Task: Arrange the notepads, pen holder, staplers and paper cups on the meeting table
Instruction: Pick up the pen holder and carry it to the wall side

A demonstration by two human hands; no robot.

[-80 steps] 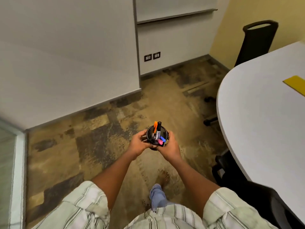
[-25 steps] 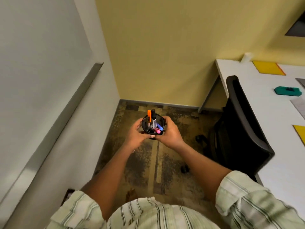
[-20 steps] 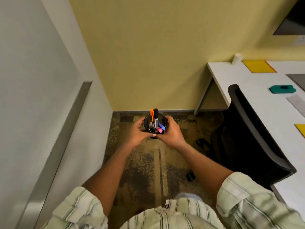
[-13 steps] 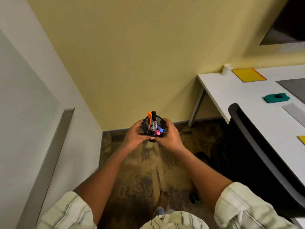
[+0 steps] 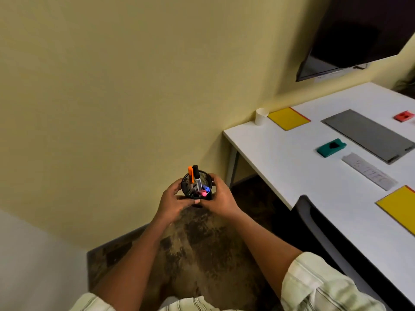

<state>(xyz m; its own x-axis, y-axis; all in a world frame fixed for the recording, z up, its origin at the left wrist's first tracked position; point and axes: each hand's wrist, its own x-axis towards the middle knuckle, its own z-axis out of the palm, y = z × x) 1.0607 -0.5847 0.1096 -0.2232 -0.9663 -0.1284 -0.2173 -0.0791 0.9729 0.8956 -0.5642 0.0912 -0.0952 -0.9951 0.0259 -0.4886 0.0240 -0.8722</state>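
Yellow wall [image 5: 134, 86], hands [image 5: 170, 203] [image 5: 221, 202] gripping pen holder [image 5: 204, 179] — upright

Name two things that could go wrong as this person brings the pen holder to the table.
The orange marker and black marker stick up above the pen holder; a tilt might spill them. The chair stands against the table edge nearest the person; leaning over it could knock the holder.

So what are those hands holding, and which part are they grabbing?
The black pen holder with markers in it. The left hand and right hand grip it by its opposite sides.
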